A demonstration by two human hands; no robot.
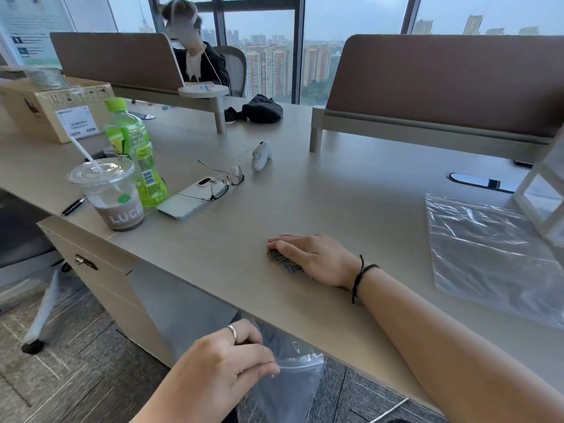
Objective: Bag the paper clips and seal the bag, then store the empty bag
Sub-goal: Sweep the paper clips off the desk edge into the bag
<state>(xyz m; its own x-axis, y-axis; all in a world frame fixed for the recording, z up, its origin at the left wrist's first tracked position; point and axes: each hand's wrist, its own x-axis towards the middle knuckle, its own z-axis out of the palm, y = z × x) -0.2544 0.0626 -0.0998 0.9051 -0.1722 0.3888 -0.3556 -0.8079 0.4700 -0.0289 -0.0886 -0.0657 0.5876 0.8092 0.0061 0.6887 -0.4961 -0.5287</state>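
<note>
A: Head view, quick pass. Right hand (308, 257) lies flat on the bench (351, 190), fingers together, covering a small heap of paper clips (282, 260) near the front edge. It's pressing or sweeping, not pinching.

B: Left hand (227, 360)?

A: Below the front edge, grip pinched on the top of a small zip bag (293, 383) that hangs under the bench lip. Can't tell how wide the mouth is open.

B: Risks?

A: Looks like a sweep off the edge into the bag. If the mouth sags shut or sits off to one side of the heap, clips likely drop to the carpet. The bag is held by one corner only, so it may fold. Clips could also scatter sideways from under the palm.

B: Second bag?

A: Large clear bag (488, 254) flat toward the right edge, well apart from both hands, touching a white frame (546, 206). Untouched, nothing visible inside it.
</note>
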